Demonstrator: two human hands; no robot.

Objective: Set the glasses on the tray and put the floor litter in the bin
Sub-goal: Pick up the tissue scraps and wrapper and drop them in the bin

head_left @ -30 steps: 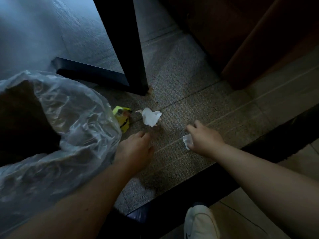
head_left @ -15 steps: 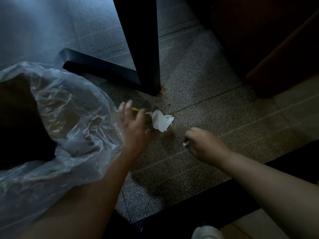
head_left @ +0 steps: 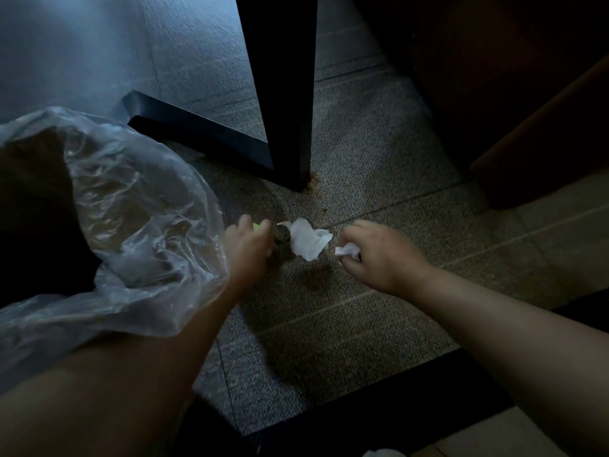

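A bin lined with a clear plastic bag point(head_left: 131, 206) stands at the left. My left hand point(head_left: 247, 249) is closed over a yellow wrapper point(head_left: 256, 226) on the carpet beside the bin; only a sliver of the wrapper shows. A crumpled white tissue point(head_left: 308, 240) lies on the carpet between my hands, close to my left fingers. My right hand point(head_left: 379, 255) is shut on a small white paper scrap point(head_left: 347, 250) that sticks out by the thumb. No glasses or tray are in view.
A black table leg point(head_left: 283, 94) stands just behind the litter, with its black foot bar point(head_left: 197, 133) running left. Dark wooden furniture point(head_left: 510, 94) fills the right back. A black strip point(head_left: 395, 400) crosses the carpet near me.
My left hand went forward from the carpet onto the yellow wrapper and curled over it. My right hand kept its white scrap and stayed beside the tissue.
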